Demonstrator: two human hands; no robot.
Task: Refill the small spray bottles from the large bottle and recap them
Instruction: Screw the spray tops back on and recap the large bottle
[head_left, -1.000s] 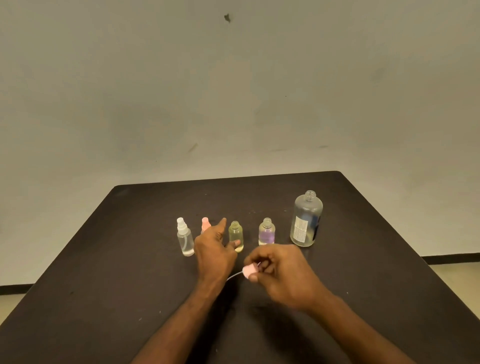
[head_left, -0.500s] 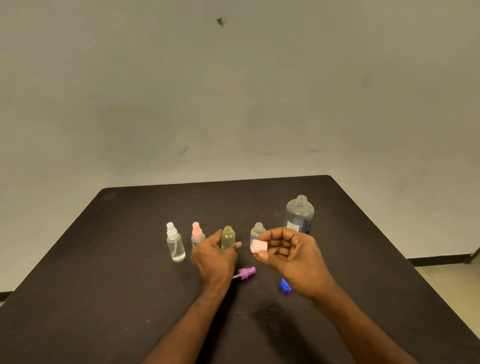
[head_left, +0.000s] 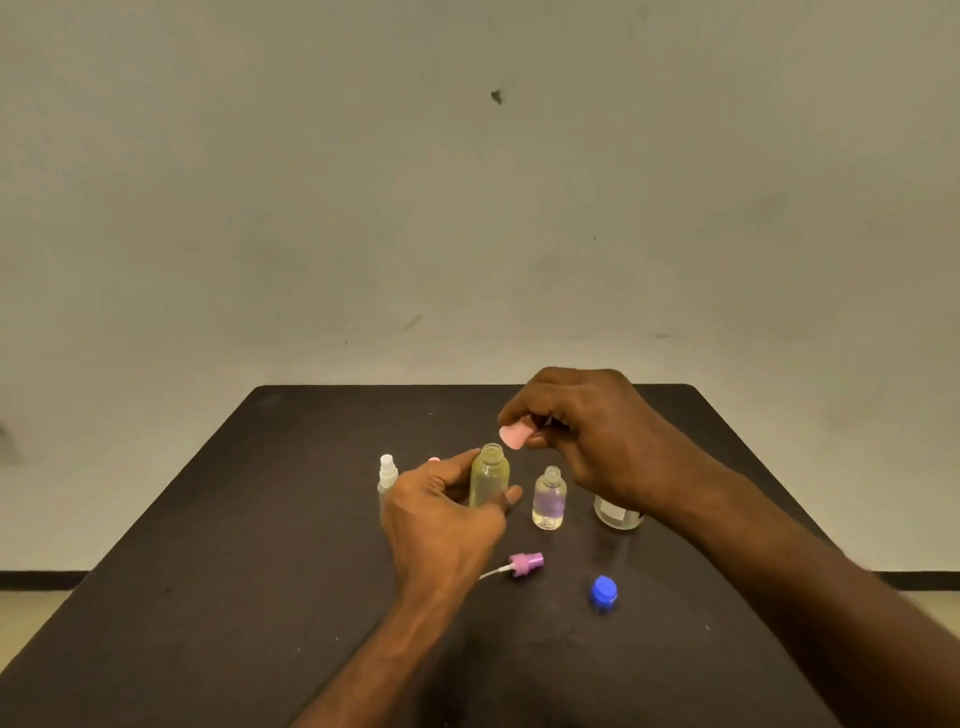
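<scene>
My left hand (head_left: 441, 512) grips an uncapped yellowish small bottle (head_left: 489, 475), held upright. My right hand (head_left: 587, 436) pinches a pink spray cap (head_left: 513, 435) just above and right of that bottle's open neck. An uncapped purple-tinted small bottle (head_left: 549, 499) stands to the right. The large bottle (head_left: 618, 514) is mostly hidden behind my right wrist. A white-capped small bottle (head_left: 387, 475) stands at the left, and a pink-capped one (head_left: 434, 460) peeks out behind my left hand.
On the dark table (head_left: 208, 597) a purple spray cap with its tube (head_left: 522, 565) lies near my left wrist. A blue cap (head_left: 603, 592) lies to its right. A bare wall rises behind the table's far edge.
My left hand has closed around the yellowish bottle. My right hand has carried the pink cap up and over to the bottle's neck, covering the large bottle from view.
</scene>
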